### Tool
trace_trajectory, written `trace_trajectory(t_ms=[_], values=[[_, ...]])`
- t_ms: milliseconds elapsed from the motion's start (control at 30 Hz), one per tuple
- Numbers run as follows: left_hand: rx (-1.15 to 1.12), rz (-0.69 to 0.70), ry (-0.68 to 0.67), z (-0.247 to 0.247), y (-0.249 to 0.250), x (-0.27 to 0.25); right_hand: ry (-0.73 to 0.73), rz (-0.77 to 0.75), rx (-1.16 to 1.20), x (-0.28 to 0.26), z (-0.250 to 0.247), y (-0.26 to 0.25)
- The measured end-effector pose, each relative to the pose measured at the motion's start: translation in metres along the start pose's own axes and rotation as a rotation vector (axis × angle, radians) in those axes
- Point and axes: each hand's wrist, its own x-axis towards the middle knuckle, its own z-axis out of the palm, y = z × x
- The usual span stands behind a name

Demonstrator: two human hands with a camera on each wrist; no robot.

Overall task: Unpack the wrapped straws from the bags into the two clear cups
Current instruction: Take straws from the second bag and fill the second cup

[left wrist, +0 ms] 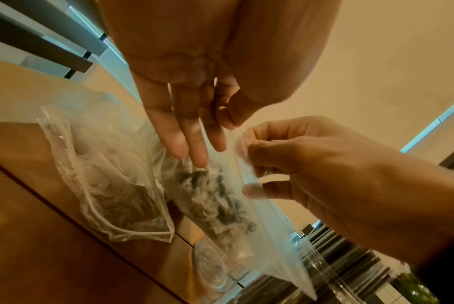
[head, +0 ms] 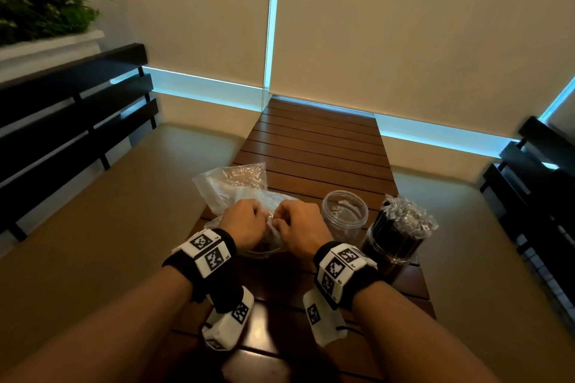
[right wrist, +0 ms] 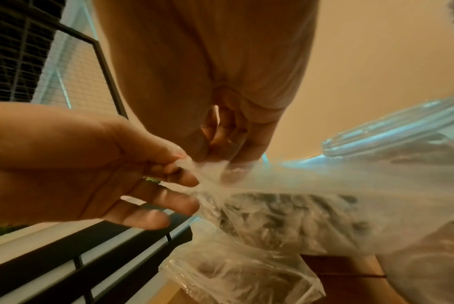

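Both our hands pinch the straw bag's mouth: left hand, right hand; empty cup sits just right of it.

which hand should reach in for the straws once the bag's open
Probably right. Both hands pinch the bag mouth, but the right hand sits beside the empty cup; the left hand is farther.
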Motion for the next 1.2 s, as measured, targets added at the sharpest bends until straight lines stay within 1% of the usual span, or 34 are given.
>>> trace_trajectory(t_ms=[67, 133, 200, 233, 300, 367, 400, 467, 500, 567, 633, 667, 733, 767, 867, 933, 967, 1000, 1100, 1133, 1200], values=[[0.141, 0.013, -0.041, 0.001, -0.001, 0.000, 0.000, -0.007, -0.095, 0.002, 0.000, -0.003], [0.274, 0.006, -0.126, 0.003, -0.002, -0.002, 0.022, 0.034, -0.140, 0.005, 0.000, -0.002], [0.341, -0.004, -0.206, 0.005, -0.008, -0.006, 0.112, 0.142, -0.106, 0.009, -0.005, 0.005], [0.350, -0.021, -0.213, 0.006, -0.014, -0.007, 0.171, 0.196, -0.073, 0.011, -0.009, 0.010], [0.412, -0.065, -0.176, 0.006, -0.023, -0.011, 0.271, 0.246, -0.042, 0.012, -0.017, 0.016], [0.466, -0.063, -0.096, 0.006, -0.029, -0.011, 0.294, 0.190, -0.075, 0.011, -0.020, 0.015], [0.458, -0.045, -0.022, 0.005, -0.027, -0.012, 0.286, 0.145, -0.092, 0.010, -0.019, 0.011], [0.404, 0.033, 0.165, 0.002, -0.019, -0.009, 0.265, 0.050, -0.114, 0.008, -0.015, 0.005], [0.403, 0.084, 0.226, -0.002, -0.012, -0.008, 0.262, 0.010, -0.132, 0.008, -0.013, 0.001], [0.451, 0.177, 0.239, -0.007, 0.001, -0.003, 0.278, -0.059, -0.181, 0.006, -0.012, -0.004], [0.449, 0.212, 0.229, -0.011, 0.007, 0.004, 0.309, -0.126, -0.232, 0.002, -0.008, -0.006], [0.424, 0.194, 0.235, -0.013, 0.008, 0.007, 0.299, -0.161, -0.279, 0.000, -0.005, -0.006], [0.354, 0.179, 0.286, -0.015, 0.008, 0.011, 0.223, -0.205, -0.411, -0.008, 0.007, 0.000], [0.337, 0.191, 0.309, -0.016, 0.006, 0.014, 0.202, -0.191, -0.457, -0.011, 0.013, 0.007], [0.340, 0.222, 0.270, -0.018, 0.004, 0.010, 0.191, -0.005, -0.446, -0.014, 0.012, 0.020], [0.354, 0.261, 0.258, -0.021, 0.003, 0.004, 0.202, 0.079, -0.470, -0.013, 0.003, 0.024], [0.378, 0.312, 0.266, -0.022, 0.001, 0.001, 0.196, 0.113, -0.493, -0.011, -0.002, 0.025], [0.437, 0.357, 0.240, -0.023, 0.001, -0.002, 0.173, 0.148, -0.514, -0.009, -0.007, 0.025], [0.629, 0.468, 0.067, -0.024, -0.001, -0.007, 0.042, 0.231, -0.587, -0.004, -0.016, 0.025], [0.656, 0.463, 0.037, -0.025, -0.002, -0.006, 0.005, 0.240, -0.614, -0.004, -0.017, 0.027], [0.644, 0.407, 0.020, -0.026, -0.004, -0.001, -0.055, 0.258, -0.653, -0.006, -0.018, 0.032]])
